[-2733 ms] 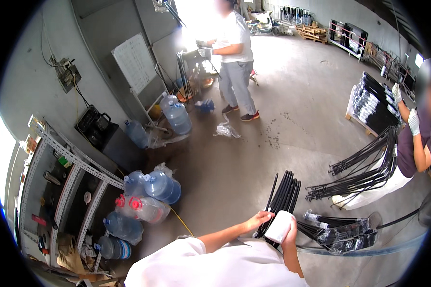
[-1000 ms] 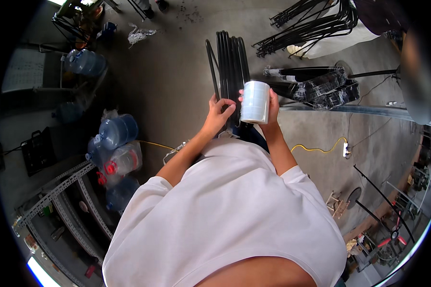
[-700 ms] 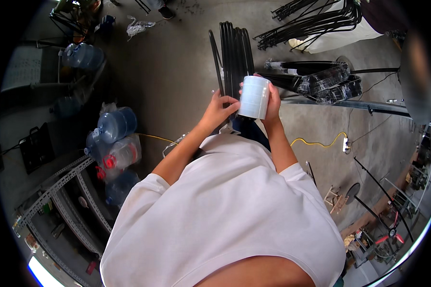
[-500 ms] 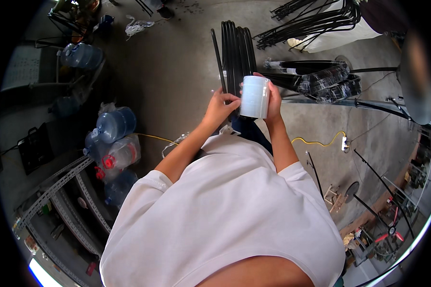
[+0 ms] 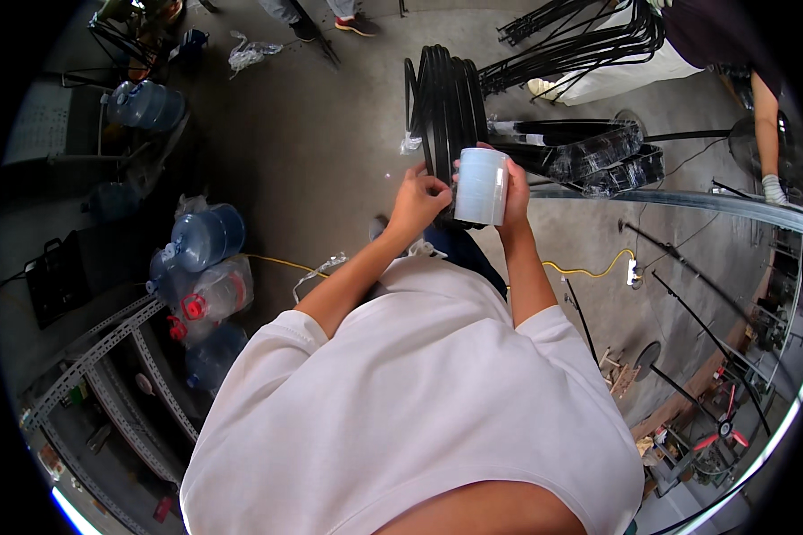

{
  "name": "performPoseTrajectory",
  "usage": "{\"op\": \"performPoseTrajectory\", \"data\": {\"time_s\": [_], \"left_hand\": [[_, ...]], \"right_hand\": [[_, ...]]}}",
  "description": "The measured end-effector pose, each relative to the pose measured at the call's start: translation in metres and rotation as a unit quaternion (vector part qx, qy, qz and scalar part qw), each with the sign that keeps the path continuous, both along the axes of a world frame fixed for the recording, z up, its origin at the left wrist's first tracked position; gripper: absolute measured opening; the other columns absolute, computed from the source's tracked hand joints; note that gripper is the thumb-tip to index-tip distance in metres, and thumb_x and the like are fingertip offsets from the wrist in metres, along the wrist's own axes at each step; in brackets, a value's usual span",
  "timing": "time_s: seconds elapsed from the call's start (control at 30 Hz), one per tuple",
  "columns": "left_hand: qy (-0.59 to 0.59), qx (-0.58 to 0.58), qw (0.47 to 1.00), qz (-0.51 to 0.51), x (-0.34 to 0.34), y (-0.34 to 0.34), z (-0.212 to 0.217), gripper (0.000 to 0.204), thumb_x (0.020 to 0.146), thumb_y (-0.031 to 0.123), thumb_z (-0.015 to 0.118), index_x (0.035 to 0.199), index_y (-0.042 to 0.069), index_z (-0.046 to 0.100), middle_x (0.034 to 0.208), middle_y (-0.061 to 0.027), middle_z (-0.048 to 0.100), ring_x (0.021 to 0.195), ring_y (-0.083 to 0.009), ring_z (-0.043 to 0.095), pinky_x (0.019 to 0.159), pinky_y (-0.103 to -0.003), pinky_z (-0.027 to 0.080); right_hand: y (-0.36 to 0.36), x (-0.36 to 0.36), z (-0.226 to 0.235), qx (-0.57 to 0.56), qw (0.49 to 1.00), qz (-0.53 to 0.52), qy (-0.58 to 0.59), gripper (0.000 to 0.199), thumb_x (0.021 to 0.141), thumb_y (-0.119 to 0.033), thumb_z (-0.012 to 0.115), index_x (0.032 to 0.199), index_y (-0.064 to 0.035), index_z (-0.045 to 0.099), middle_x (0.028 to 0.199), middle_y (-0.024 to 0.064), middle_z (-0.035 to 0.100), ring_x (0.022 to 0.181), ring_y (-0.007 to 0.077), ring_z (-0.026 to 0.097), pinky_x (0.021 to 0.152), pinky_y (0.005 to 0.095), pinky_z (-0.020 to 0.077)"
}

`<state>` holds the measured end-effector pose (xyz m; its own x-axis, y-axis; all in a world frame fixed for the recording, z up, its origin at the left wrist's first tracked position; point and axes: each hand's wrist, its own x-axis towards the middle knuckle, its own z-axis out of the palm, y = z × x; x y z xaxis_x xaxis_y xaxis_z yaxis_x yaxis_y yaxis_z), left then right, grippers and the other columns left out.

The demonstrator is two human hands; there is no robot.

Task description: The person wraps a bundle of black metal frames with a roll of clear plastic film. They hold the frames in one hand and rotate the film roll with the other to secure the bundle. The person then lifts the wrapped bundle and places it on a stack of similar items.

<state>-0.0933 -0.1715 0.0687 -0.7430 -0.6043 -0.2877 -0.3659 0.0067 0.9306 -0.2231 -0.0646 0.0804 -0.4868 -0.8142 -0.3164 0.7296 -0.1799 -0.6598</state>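
Observation:
My right hand (image 5: 517, 194) grips a wide, glossy, whitish-blue roll of plastic film (image 5: 483, 187), its fingers curled round the right side. Just left of the roll, my left hand (image 5: 419, 202) is closed, with thumb and forefinger pinched together. Anything thin between those fingertips is too small to make out. Directly beyond both hands stands a bundle of bent black metal tubes (image 5: 448, 98). The roll hides the near right part of this bundle. A scrap of clear film (image 5: 409, 144) clings to the bundle's left side.
More black tubes (image 5: 589, 45) lie far right, near film-wrapped ones (image 5: 602, 160). A co-worker's arm (image 5: 765, 125) with a gloved hand reaches down at right. Large water bottles (image 5: 207, 236) and a perforated metal rack (image 5: 107, 352) stand left. A yellow cable (image 5: 589, 272) crosses the floor.
My left hand has shifted slightly right and down, its fingers curling more. The roll has moved a little right and down. A co-worker's arm and another person's feet have come into view.

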Motion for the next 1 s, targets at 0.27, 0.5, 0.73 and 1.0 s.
{"op": "performPoseTrajectory", "data": {"time_s": [0.27, 0.5, 0.73, 1.0], "left_hand": [[0.032, 0.004, 0.999, 0.006, -0.003, -0.002, -0.022, 0.017, 0.069, 0.018, 0.062, 0.074, 0.002, 0.064, 0.114, -0.0245, 0.047, 0.108, -0.03, 0.047, 0.086, -0.033, 0.04], [0.026, 0.13, 0.991, -0.011, -0.006, -0.006, 0.008, 0.029, 0.075, 0.028, 0.063, 0.075, 0.0, 0.062, 0.086, -0.0106, 0.051, 0.087, -0.0204, 0.049, 0.078, -0.028, 0.038], [0.011, 0.216, 0.976, 0.016, -0.012, -0.007, -0.009, 0.018, 0.082, 0.024, 0.055, 0.077, 0.007, 0.059, 0.077, 0.0002, 0.055, 0.079, -0.0092, 0.048, 0.074, -0.027, 0.035], [0.086, 0.455, 0.884, 0.058, -0.003, -0.018, 0.002, 0.008, 0.084, 0.019, 0.051, 0.084, 0.012, 0.053, 0.083, 0.0031, 0.052, 0.082, -0.0098, 0.047, 0.072, -0.026, 0.033]], "right_hand": [[-0.002, -0.002, 0.006, -0.032, 0.999, -0.006, -0.042, 0.052, 0.084, -0.04, 0.034, 0.119, -0.002, 0.04, 0.105, 0.0236, 0.053, 0.089, 0.0338, 0.057, 0.078, 0.0426, 0.0466], [-0.001, -0.004, 0.001, -0.074, 0.993, -0.015, -0.088, 0.053, 0.084, -0.042, 0.032, 0.121, -0.0034, 0.04, 0.106, 0.0236, 0.052, 0.089, 0.0342, 0.056, 0.08, 0.0428, 0.0456], [-0.003, 0.002, -0.002, -0.111, 0.991, 0.007, -0.07, 0.058, 0.086, -0.045, 0.027, 0.125, -0.0029, 0.035, 0.109, 0.0256, 0.051, 0.094, 0.0339, 0.056, 0.082, 0.0411, 0.0457], [0.005, -0.004, -0.01, -0.066, 0.998, 0.003, 0.012, 0.062, 0.086, -0.05, 0.035, 0.129, -0.0061, 0.031, 0.113, 0.0206, 0.05, 0.1, 0.0309, 0.054, 0.085, 0.0393, 0.044]]}}
